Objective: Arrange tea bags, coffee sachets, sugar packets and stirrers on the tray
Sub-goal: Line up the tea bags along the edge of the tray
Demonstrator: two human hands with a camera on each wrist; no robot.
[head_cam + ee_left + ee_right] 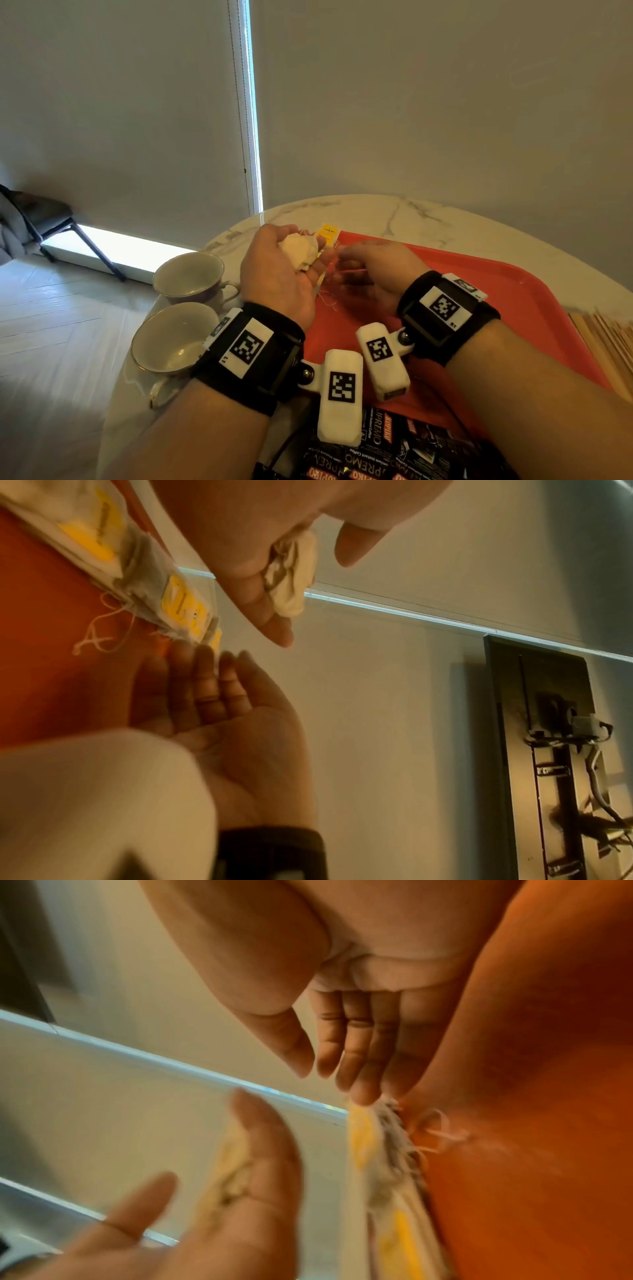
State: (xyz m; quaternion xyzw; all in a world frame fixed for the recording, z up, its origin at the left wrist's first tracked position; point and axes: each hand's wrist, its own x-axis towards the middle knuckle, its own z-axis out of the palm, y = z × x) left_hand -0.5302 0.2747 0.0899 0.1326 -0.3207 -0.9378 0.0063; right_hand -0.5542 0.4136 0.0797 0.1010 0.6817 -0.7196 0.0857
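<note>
My left hand (277,274) hovers over the far left corner of the red tray (513,291), cupping a clump of white tea bags (298,253) in its palm. The left wrist view shows that clump (291,572) lying against the fingers, the thumb apart from it. A row of tea bags with yellow tags (164,593) lies along the tray's edge (51,656); one tag (329,233) sticks up. My right hand (373,267) reaches out flat, its straight fingertips (363,1093) touching the end of that row (387,1150), where loose strings trail.
Black coffee sachets (394,452) lie at the tray's near edge under my wrists. Wooden stirrers (609,335) lie to the right of the tray. Two empty teacups (188,274) (174,339) stand at the left on the marble table (411,212). A chair (44,219) is beyond.
</note>
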